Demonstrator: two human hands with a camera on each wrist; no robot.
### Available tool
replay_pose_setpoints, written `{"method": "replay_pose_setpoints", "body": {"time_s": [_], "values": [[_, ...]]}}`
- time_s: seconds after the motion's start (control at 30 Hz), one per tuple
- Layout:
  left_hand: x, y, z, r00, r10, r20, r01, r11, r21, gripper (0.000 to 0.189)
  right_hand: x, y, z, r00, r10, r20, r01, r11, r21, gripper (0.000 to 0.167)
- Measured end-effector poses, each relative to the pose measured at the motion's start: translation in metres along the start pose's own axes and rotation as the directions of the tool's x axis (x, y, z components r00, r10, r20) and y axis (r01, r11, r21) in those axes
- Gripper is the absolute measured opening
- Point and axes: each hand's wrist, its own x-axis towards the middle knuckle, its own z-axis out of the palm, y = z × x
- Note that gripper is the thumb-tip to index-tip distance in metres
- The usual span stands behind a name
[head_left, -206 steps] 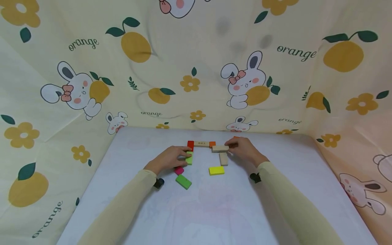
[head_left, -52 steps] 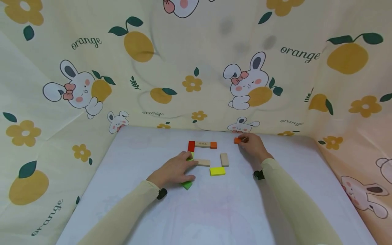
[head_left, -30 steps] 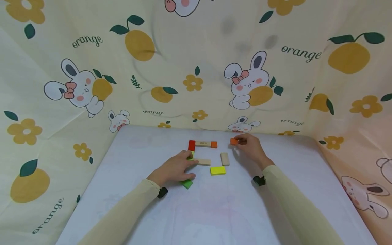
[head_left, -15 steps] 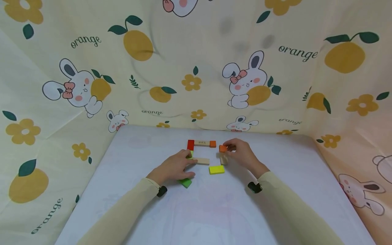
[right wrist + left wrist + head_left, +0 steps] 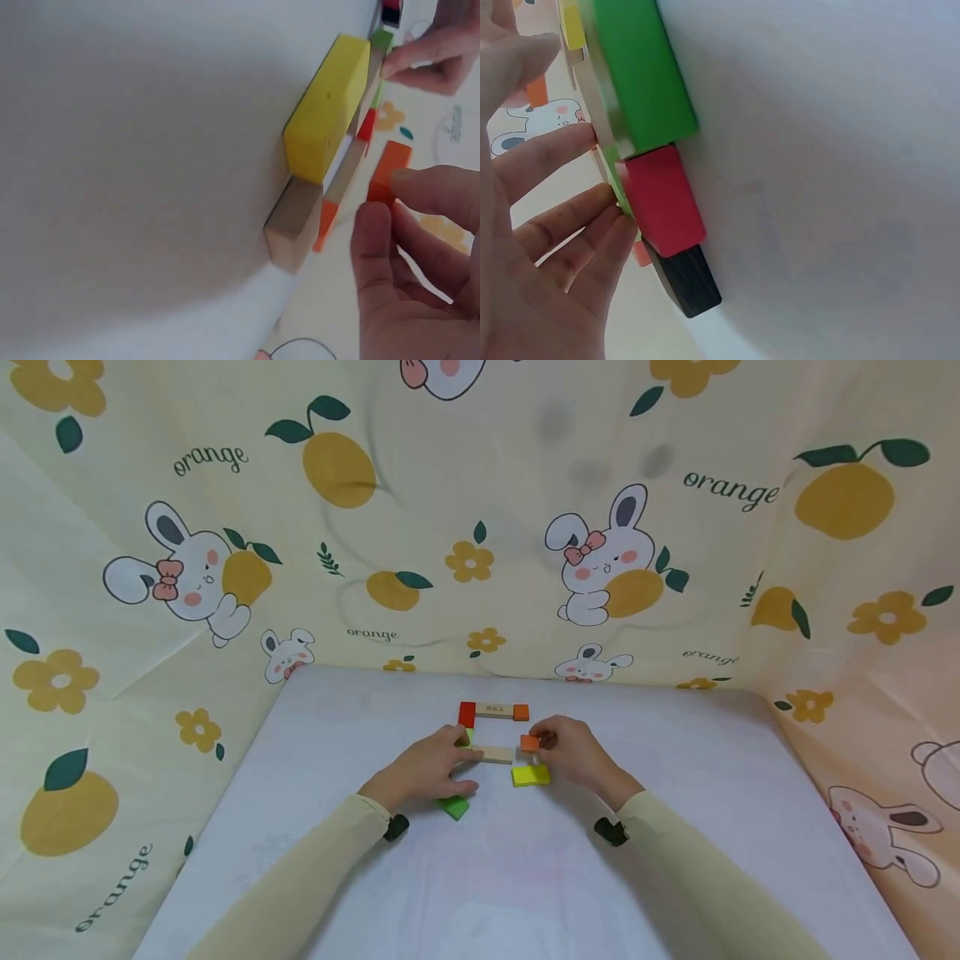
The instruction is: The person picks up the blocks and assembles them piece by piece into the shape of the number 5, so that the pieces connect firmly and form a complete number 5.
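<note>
My right hand (image 5: 576,758) pinches a small orange block (image 5: 529,743) between thumb and fingertips. It holds the block beside the right end of a plain wooden block (image 5: 495,755), above a yellow block (image 5: 530,775). In the right wrist view, another wooden block (image 5: 295,225) stands at the yellow one's end; from the head my hand hides it. My left hand (image 5: 427,768) reaches with extended fingers to the plain wooden block and a light green block (image 5: 470,737). In the left wrist view, its fingertips touch the row's side, near a pinkish-red block (image 5: 664,199).
A red block (image 5: 467,714), a printed wooden block (image 5: 494,711) and a second orange block (image 5: 521,712) form the back row. A green block (image 5: 454,807) lies at the front left, and a black block (image 5: 686,281) beyond the pinkish-red one. Patterned cloth (image 5: 450,485) hangs behind the white table.
The plain wooden block went from my right hand to the left hand's fingertips. My right hand then took the orange block from the back right and carried it left and nearer.
</note>
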Motion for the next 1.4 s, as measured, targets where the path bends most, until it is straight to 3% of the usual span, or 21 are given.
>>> {"method": "replay_pose_setpoints", "body": {"time_s": [0.47,1.03,1.4], "values": [[0.003,-0.003,0.004,0.999,0.034,-0.028,-0.034,0.999,-0.003,0.06,0.005,-0.011,0.012,0.993,0.086,0.077,-0.084,0.996,-0.036,0.027],[0.002,-0.002,0.004,1.0,0.011,-0.022,-0.012,1.0,-0.013,0.061,0.007,-0.018,0.014,0.983,0.126,0.132,-0.119,0.991,-0.06,0.028],[0.001,-0.003,0.004,1.0,-0.003,-0.008,0.003,1.0,-0.024,0.062,0.009,-0.016,0.021,0.989,0.09,0.118,-0.075,0.99,-0.119,0.025]]}}
